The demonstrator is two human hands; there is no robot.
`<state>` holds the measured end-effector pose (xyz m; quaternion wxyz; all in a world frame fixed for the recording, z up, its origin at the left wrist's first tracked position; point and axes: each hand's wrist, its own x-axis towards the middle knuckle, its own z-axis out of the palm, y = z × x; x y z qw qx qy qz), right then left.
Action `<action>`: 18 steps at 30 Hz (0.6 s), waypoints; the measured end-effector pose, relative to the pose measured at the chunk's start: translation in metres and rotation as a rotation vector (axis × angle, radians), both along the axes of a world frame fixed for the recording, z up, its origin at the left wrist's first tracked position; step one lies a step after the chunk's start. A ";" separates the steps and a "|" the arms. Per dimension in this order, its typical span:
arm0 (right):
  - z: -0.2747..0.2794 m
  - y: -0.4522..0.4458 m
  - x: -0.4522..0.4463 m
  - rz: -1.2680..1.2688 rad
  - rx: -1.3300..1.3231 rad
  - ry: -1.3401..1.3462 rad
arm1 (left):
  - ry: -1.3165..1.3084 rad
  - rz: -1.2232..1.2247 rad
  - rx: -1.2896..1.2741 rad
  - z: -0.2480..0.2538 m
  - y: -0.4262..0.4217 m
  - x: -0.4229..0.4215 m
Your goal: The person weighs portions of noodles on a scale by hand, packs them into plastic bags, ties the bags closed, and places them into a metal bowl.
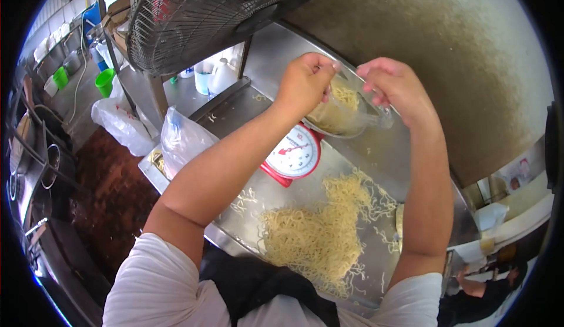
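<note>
A clear plastic bag [335, 111] holding pale yellow noodles [346, 96] rests on the pan of a red-and-white dial scale [294, 151]. My left hand [308, 80] is closed in a pinch on the upper part of the bag. To the right, my right hand [396, 83] is raised over a loose, blurred end of the bag, its fingers bent and apart with nothing visible between them. A large loose heap of noodles [320, 233] lies on the metal table [376, 274] nearer my body, below the scale.
A big black fan [200, 21] stands close at the upper left. White plastic bags [182, 142] sit at the table's left edge. Behind are a white jug [222, 79] and green buckets [104, 83]. A wall [435, 51] borders the far right. Another person [479, 292] is at lower right.
</note>
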<state>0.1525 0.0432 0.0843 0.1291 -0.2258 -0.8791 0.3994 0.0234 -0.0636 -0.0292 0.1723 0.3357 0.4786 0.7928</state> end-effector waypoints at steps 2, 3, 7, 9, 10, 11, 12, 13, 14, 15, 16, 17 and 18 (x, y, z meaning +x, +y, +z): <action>-0.021 0.001 -0.009 0.124 -0.110 -0.063 | -0.036 0.002 0.014 0.004 -0.002 -0.001; -0.041 0.016 -0.018 0.137 -0.061 -0.048 | -0.053 0.002 0.020 0.004 -0.003 -0.001; -0.067 0.020 -0.020 -0.080 1.106 0.012 | -0.020 0.004 -0.018 0.001 -0.007 -0.001; -0.053 0.008 -0.012 -0.104 1.057 0.136 | 0.007 0.014 -0.035 -0.003 -0.011 -0.006; -0.048 0.002 -0.008 -0.115 1.029 0.195 | 0.061 0.020 -0.045 -0.007 -0.012 -0.008; -0.046 0.004 -0.003 -0.138 1.104 0.203 | 0.114 0.025 -0.056 -0.013 -0.013 -0.011; -0.049 0.011 0.002 -0.148 1.106 0.153 | 0.169 0.032 -0.066 -0.017 -0.015 -0.014; -0.052 0.022 0.009 -0.162 1.108 0.105 | 0.216 0.026 -0.122 -0.020 -0.018 -0.016; -0.056 0.035 0.016 -0.176 1.110 0.057 | 0.263 0.018 -0.178 -0.022 -0.021 -0.018; -0.062 0.052 0.023 -0.184 0.949 -0.064 | 0.310 0.013 -0.231 -0.025 -0.024 -0.021; -0.069 0.069 0.027 -0.181 0.795 -0.105 | 0.375 0.042 -0.251 -0.028 -0.025 -0.023; -0.077 0.085 0.031 -0.176 0.642 -0.145 | 0.439 0.072 -0.270 -0.032 -0.024 -0.025; -0.084 0.096 0.032 -0.169 0.490 -0.186 | 0.503 0.103 -0.289 -0.035 -0.024 -0.027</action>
